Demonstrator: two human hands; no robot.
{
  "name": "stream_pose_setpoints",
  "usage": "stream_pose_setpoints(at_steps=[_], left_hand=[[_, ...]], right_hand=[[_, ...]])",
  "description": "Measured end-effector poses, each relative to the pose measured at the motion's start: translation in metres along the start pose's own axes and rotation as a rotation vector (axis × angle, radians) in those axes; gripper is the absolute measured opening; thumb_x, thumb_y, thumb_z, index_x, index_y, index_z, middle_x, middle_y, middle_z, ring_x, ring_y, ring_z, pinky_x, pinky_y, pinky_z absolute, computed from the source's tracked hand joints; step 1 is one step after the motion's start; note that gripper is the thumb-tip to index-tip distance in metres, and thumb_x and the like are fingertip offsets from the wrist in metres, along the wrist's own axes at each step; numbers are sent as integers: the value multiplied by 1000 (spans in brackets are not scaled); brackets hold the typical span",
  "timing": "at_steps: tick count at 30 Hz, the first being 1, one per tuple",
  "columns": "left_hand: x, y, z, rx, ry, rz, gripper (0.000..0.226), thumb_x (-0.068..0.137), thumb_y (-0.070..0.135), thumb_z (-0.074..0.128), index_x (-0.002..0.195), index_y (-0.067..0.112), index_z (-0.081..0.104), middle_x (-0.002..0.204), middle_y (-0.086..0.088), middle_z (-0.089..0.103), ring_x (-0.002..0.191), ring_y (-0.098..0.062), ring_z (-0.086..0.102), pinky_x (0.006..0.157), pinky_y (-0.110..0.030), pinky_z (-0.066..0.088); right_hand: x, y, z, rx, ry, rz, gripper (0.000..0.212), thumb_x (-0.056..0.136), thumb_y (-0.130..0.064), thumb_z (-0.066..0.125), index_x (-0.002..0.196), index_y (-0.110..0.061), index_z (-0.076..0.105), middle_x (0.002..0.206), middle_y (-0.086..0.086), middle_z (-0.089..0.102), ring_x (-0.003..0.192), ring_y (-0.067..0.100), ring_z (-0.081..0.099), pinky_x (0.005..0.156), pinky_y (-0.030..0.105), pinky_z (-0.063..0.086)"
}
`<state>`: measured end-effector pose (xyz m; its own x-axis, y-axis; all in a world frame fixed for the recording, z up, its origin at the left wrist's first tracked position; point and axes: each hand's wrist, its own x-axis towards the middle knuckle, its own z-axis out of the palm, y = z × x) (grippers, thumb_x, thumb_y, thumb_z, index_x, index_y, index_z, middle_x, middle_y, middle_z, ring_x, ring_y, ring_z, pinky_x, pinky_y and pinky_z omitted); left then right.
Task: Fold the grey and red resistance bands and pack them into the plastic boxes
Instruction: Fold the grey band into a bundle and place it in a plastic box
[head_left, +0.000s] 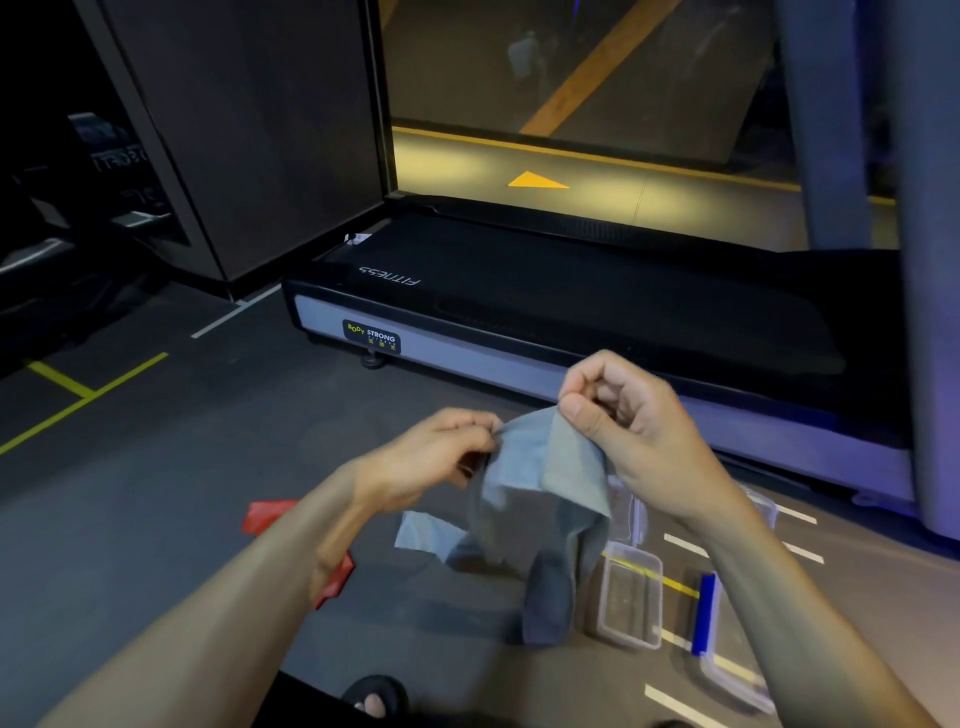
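Head camera looks down at a dim gym floor (171, 467), with both bare forearms reaching in from the bottom of the frame. In the middle, the grey resistance band (540, 499) is held up off the floor between the two hands. The left hand (436, 457), just left of centre, has its fingers curled and pinches one upper edge of the band. The right hand (623, 415), a little higher and to the right, pinches another edge between thumb and bent forefinger. The rest of the band hangs down crumpled below them, its lower end reaching towards the floor at lower centre.

The red resistance band (270, 514) lies on the floor at lower left, partly hidden behind the left forearm. At lower right, a clear plastic box (631, 597) sits open on the floor just beside the hanging grey band. Another clear box (737, 670) with a blue clasp (704, 613) lies further right, partly covered by the right forearm. More clear plastic shows behind the band and wrist, too hidden to make out.

Across the upper middle stretches a black treadmill (571, 291) with a "BODY STRONG" label. A sandalled foot (375, 696) shows at the bottom edge.
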<state>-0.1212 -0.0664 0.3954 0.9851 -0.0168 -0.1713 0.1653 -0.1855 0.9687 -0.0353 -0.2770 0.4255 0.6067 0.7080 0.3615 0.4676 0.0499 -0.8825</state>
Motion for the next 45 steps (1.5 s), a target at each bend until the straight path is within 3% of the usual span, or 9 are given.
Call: stream_pose_setpoints(at_steps=[2, 7, 11, 15, 23, 29, 37, 41, 45], left_hand=[[-4, 4, -9, -45, -2, 11, 10, 84, 18, 57, 77, 12, 60, 77, -14, 42, 68, -17, 41, 60, -35, 23], [-8, 10, -23, 119, 13, 51, 19, 86, 22, 61, 68, 21, 68, 67, 1, 56, 63, -10, 49, 59, -26, 36], [-11, 12, -30, 10, -19, 75, 25, 97, 11, 61, 73, 15, 65, 64, 3, 53, 57, -6, 46, 54, -19, 35], [-11, 5, -30, 254, -78, 26, 27, 104, 21, 58, 77, 17, 64, 69, 5, 51, 65, -7, 43, 63, -22, 36], [-10, 8, -25, 6, -116, 13, 25, 105, 16, 52, 83, 15, 64, 71, 2, 50, 62, -6, 43, 54, -16, 34], [-1, -2, -23, 217, -115, -27, 23, 105, 21, 57, 85, 19, 69, 77, 7, 64, 72, -6, 53, 67, -21, 40], [0, -7, -24, 165, -166, -13, 8, 97, 19, 62, 96, 14, 67, 92, -5, 63, 89, -18, 53, 87, -32, 42], [3, -3, -17, -225, -129, -87, 10, 90, 15, 56, 92, 13, 65, 81, -11, 53, 70, -21, 50, 62, -34, 40], [5, -5, -17, 109, -42, -124, 24, 102, 9, 51, 84, 17, 65, 65, 3, 45, 53, -6, 36, 47, -19, 26]], right_hand=[[2, 4, -9, -33, 34, 7, 9, 99, -13, 62, 97, -5, 60, 79, 5, 56, 72, 7, 50, 66, 18, 40], [-1, 16, -11, -156, 0, 60, 6, 100, -8, 63, 94, -11, 61, 82, 15, 60, 74, 10, 52, 69, 20, 42], [-4, 18, -10, -180, 3, 77, 7, 100, -9, 62, 94, -13, 61, 84, 15, 61, 74, 12, 53, 69, 19, 42], [-7, 22, -12, -213, 3, 86, 8, 100, -10, 63, 94, -15, 61, 84, 12, 61, 77, 26, 55, 70, 24, 42], [-13, 30, -22, -239, 30, 78, 9, 100, -14, 62, 94, -20, 61, 81, 7, 61, 75, 23, 55, 69, 34, 44], [-17, 34, -17, -277, 8, 69, 10, 101, -15, 62, 94, -23, 60, 82, 7, 61, 78, 29, 56, 72, 48, 47], [-20, 38, -24, -329, 61, 75, 11, 100, -15, 63, 93, -23, 60, 79, 4, 60, 74, 23, 55, 67, 40, 46], [-19, 38, -27, -305, 92, 73, 10, 101, -16, 62, 93, -22, 60, 80, 6, 60, 75, 27, 55, 67, 41, 45], [-20, 39, -28, -286, 98, 82, 10, 101, -15, 62, 93, -21, 59, 79, 7, 60, 75, 29, 54, 67, 41, 43]])
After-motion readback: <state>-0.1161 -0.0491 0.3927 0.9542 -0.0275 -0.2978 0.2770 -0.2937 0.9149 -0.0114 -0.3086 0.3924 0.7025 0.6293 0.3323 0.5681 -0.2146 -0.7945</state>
